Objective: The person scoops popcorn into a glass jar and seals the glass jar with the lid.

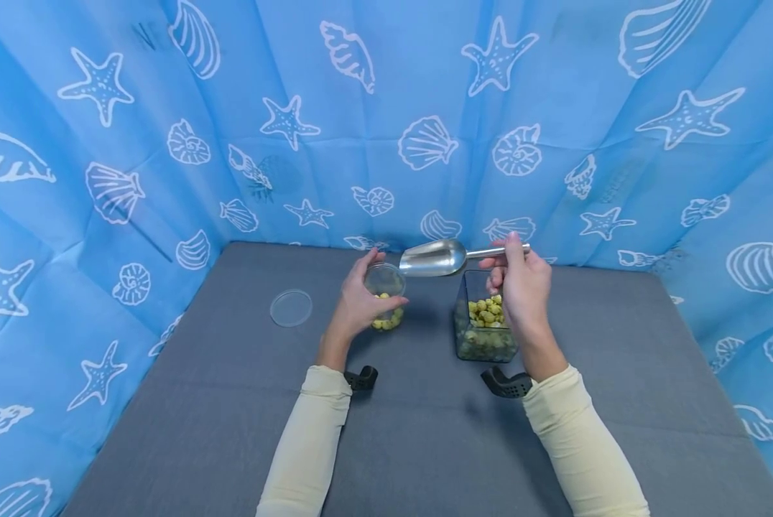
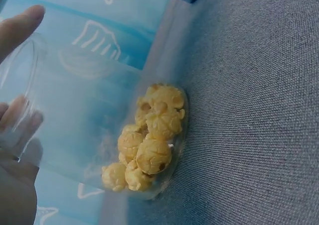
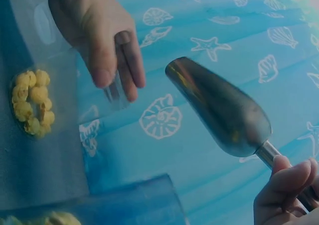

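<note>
My left hand [image 1: 359, 300] grips a clear round jar [image 2: 89, 115] near its rim, thumb on one side and fingers on the other. Several pieces of yellow popcorn [image 2: 153, 155] lie at the bottom of the jar, which stands on the grey cloth. In my right hand [image 1: 527, 287] is the handle of a shiny metal scoop [image 1: 434, 258], held level in the air. The scoop's mouth points left, close to the jar's rim in the head view. No popcorn shows in its bowl. Beneath the right hand stands a clear square container [image 1: 486, 350], partly filled with popcorn.
A clear round lid [image 1: 292, 309] lies flat on the grey table cloth [image 1: 419, 438], left of the jar. Behind and at both sides of the table hangs a blue curtain [image 1: 373, 100] with white shells and starfish.
</note>
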`<move>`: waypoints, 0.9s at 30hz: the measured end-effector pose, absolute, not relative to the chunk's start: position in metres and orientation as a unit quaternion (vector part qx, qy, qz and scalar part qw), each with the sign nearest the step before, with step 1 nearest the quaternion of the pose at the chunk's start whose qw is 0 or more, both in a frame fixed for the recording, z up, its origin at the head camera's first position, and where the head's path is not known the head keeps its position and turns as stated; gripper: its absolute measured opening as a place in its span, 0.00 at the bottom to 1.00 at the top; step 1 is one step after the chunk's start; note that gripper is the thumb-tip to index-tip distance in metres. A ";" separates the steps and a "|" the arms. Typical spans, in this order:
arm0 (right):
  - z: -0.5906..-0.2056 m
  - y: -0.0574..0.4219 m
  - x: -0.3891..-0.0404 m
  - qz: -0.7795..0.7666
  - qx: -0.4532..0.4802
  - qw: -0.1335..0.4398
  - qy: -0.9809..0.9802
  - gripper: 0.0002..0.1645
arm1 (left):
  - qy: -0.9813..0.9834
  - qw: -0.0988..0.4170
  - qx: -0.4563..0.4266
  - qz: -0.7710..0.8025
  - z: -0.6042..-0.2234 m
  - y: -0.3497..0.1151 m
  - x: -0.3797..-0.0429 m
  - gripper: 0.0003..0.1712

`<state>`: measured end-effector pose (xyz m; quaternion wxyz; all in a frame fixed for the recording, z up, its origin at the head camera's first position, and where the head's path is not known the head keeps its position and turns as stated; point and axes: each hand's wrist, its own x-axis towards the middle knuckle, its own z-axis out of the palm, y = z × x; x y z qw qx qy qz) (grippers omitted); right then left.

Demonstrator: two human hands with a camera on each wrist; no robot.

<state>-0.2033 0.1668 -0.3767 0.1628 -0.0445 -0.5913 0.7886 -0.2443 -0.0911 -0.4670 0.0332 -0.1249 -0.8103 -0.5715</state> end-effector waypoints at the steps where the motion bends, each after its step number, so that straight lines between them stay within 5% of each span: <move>1: -0.376 0.168 -0.203 0.793 -0.046 0.168 -0.584 0.22 | -0.815 0.040 -0.124 -0.565 -0.466 -0.091 -0.244 0.63; 14: -0.368 0.189 -0.198 0.814 -0.067 0.232 -0.529 0.18 | -0.803 0.136 -0.180 -0.552 -0.437 -0.076 -0.229 0.60; 27: -0.360 0.217 -0.196 0.797 -0.071 0.300 -0.520 0.19 | -0.790 0.103 -0.246 -0.552 -0.421 -0.037 -0.215 0.62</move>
